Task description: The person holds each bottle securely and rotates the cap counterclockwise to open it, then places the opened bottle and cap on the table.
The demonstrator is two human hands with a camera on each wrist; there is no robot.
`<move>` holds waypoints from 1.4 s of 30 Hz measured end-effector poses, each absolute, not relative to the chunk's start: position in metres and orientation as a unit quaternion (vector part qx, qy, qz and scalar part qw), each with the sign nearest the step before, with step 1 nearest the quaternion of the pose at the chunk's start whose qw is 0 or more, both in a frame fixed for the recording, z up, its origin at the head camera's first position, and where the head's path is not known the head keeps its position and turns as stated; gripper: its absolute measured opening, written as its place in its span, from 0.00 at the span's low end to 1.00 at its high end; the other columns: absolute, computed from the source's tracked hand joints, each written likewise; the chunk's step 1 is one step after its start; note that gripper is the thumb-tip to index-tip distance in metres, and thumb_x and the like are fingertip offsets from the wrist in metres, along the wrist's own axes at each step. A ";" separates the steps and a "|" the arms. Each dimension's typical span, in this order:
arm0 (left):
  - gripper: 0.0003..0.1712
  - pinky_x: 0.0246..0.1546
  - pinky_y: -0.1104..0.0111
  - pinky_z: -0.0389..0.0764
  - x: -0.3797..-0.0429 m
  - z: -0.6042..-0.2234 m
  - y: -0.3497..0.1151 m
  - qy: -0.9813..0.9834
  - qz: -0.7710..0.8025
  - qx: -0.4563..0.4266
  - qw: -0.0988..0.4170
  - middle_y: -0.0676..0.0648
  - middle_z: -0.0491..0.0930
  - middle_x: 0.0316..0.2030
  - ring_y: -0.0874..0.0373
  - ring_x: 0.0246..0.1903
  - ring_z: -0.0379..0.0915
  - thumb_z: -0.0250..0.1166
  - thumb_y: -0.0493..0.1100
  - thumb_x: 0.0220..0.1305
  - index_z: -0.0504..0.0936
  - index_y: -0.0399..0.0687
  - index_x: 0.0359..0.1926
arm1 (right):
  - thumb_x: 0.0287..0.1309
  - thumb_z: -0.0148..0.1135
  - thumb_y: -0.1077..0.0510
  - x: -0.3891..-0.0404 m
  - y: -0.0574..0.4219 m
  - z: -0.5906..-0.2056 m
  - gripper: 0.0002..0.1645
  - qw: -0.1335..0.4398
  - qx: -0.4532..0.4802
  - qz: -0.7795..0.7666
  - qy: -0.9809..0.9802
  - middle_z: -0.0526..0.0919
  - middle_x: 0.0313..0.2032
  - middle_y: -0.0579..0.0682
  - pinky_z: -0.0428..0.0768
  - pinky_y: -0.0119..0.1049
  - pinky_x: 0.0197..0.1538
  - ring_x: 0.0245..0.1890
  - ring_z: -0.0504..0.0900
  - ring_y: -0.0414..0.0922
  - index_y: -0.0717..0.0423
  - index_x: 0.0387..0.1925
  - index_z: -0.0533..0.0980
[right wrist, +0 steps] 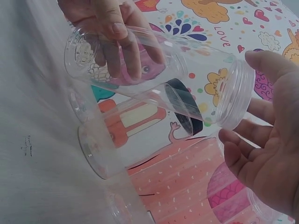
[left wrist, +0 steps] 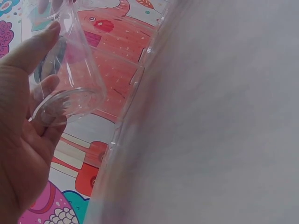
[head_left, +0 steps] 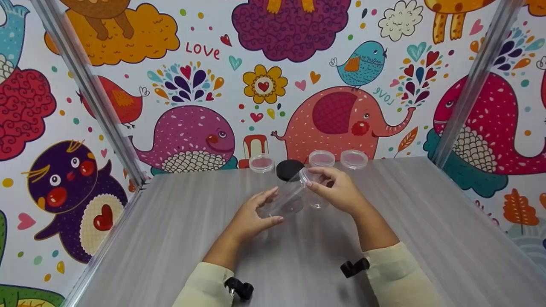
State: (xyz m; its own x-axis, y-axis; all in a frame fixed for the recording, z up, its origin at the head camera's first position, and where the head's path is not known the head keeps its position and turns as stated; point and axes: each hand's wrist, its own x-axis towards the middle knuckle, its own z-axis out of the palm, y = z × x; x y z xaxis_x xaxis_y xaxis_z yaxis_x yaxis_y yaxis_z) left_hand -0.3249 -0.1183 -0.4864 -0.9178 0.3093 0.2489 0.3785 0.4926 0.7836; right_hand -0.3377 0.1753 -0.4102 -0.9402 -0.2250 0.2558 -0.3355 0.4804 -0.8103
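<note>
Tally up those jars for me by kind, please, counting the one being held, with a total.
Held clear jar, tilted: 1
Standing jar with a black lid: 1
Standing jars with clear tops: 3
Total: 5

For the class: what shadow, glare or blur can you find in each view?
In the head view, soft shadows darken the table; in the left wrist view, it is hazy and blurred, with glare streaks along the held jar; in the right wrist view, glints edge the jar and the patterned wall shows through it.
</note>
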 end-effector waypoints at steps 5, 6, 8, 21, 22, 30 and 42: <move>0.48 0.74 0.41 0.74 -0.325 -0.487 -0.118 -0.862 -0.464 -0.201 0.040 0.57 0.78 0.71 0.51 0.71 0.75 0.80 0.66 0.57 0.70 0.83 0.76 | 0.62 0.75 0.47 -0.337 0.177 -0.411 0.30 0.059 0.188 0.501 -0.843 0.84 0.62 0.50 0.89 0.41 0.50 0.51 0.83 0.52 0.39 0.65 0.82; 0.48 0.74 0.41 0.74 -0.325 -0.487 -0.118 -0.861 -0.465 -0.203 0.040 0.57 0.78 0.71 0.52 0.71 0.75 0.80 0.66 0.57 0.70 0.82 0.76 | 0.61 0.75 0.50 -0.337 0.177 -0.411 0.30 0.060 0.194 0.504 -0.840 0.84 0.64 0.49 0.89 0.42 0.51 0.52 0.83 0.52 0.39 0.65 0.83; 0.48 0.75 0.43 0.75 -0.326 -0.487 -0.118 -0.860 -0.464 -0.206 0.041 0.57 0.78 0.71 0.53 0.71 0.75 0.80 0.66 0.57 0.70 0.82 0.77 | 0.59 0.73 0.55 -0.337 0.177 -0.411 0.30 0.061 0.205 0.509 -0.834 0.83 0.68 0.47 0.88 0.43 0.53 0.55 0.82 0.52 0.39 0.65 0.83; 0.48 0.75 0.44 0.75 -0.326 -0.488 -0.118 -0.860 -0.464 -0.209 0.043 0.56 0.78 0.71 0.52 0.71 0.75 0.80 0.66 0.57 0.70 0.78 0.77 | 0.59 0.71 0.56 -0.336 0.177 -0.410 0.30 0.072 0.216 0.517 -0.825 0.81 0.67 0.47 0.85 0.44 0.57 0.63 0.79 0.53 0.39 0.64 0.82; 0.48 0.75 0.45 0.75 -0.326 -0.487 -0.118 -0.860 -0.463 -0.210 0.043 0.56 0.78 0.71 0.52 0.71 0.75 0.80 0.66 0.58 0.70 0.79 0.77 | 0.60 0.72 0.54 -0.336 0.178 -0.410 0.30 0.075 0.209 0.515 -0.828 0.82 0.66 0.48 0.85 0.44 0.57 0.63 0.79 0.54 0.39 0.65 0.81; 0.48 0.75 0.47 0.75 -0.326 -0.486 -0.117 -0.858 -0.462 -0.222 0.047 0.54 0.79 0.70 0.52 0.70 0.75 0.80 0.61 0.59 0.71 0.74 0.78 | 0.67 0.69 0.34 -0.338 0.177 -0.411 0.34 0.073 0.150 0.471 -0.866 0.81 0.64 0.51 0.88 0.43 0.55 0.58 0.79 0.52 0.40 0.69 0.77; 0.48 0.75 0.47 0.75 -0.326 -0.487 -0.118 -0.856 -0.465 -0.221 0.042 0.55 0.79 0.71 0.53 0.71 0.75 0.80 0.62 0.58 0.70 0.77 0.78 | 0.65 0.72 0.38 -0.336 0.174 -0.412 0.30 0.082 0.166 0.470 -0.863 0.84 0.55 0.50 0.88 0.40 0.47 0.47 0.82 0.50 0.40 0.64 0.81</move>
